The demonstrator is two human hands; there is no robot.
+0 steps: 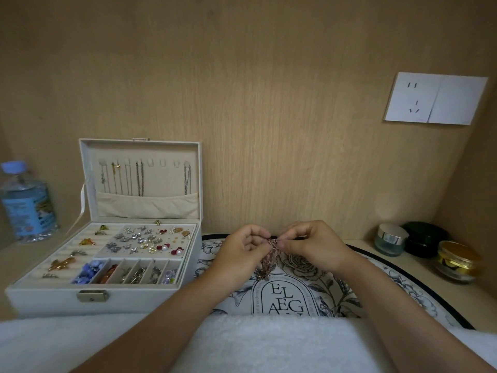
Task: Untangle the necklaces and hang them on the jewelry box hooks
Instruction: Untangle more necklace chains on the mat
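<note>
Lower centre of frame, past a white towel (269,345): a person's left hand (246,247) & right hand (314,243) meet, thumb and forefinger tips of both pinched on the knot of the rose-gold necklaces (272,242). Loose chain hangs straight down from the fingers over a floral mat (336,292). Farther back, at left, the jewelry box (53,300) stands open. Its free hooks (162,163) sit up-left of the knot, so the left hand is prob. nearer.

Light wood-grain back wall (269,103) with white socket plate (435,98), matching side panels, pale wooden desktop (419,267).
</note>
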